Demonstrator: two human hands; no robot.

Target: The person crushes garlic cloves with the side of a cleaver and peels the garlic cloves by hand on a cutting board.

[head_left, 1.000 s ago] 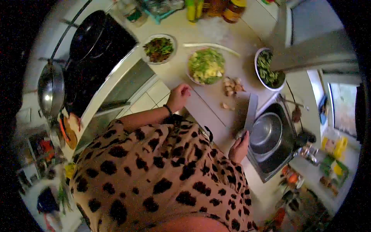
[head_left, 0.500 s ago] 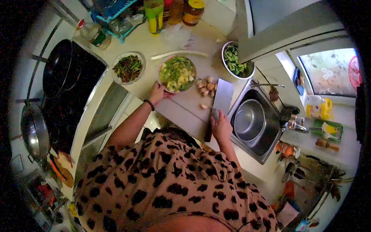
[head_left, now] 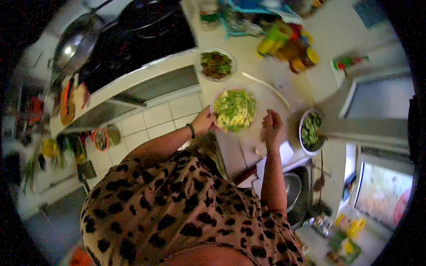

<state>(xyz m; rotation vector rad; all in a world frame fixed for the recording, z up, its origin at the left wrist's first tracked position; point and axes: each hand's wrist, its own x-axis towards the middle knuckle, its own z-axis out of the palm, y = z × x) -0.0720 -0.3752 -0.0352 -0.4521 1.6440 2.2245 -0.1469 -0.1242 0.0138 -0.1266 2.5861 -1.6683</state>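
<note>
My left hand [head_left: 204,121] grips the near-left rim of a bowl of chopped greens and pale yellow pieces [head_left: 234,111]. To the right of the bowl, my right hand [head_left: 272,126] is over the cutting board [head_left: 231,153], fingers apart and holding nothing. A cleaver [head_left: 284,154] lies by the board's right side, partly covered by my right forearm. One garlic clove [head_left: 258,151] rests on the board; the other garlic is hidden behind my hand. A long white stalk [head_left: 267,88] lies beyond the bowl.
A plate of chopped dark food [head_left: 216,64] stands beside the stove [head_left: 137,37]. On the right are a white bowl of leafy greens [head_left: 312,131] and the sink [head_left: 301,190]. Bottles and jars [head_left: 288,46] line the back near a blue rack [head_left: 226,17].
My right hand has let go of the cleaver and moved up toward the bowl. My left hand still holds the bowl. The view has swung left, toward the stove.
</note>
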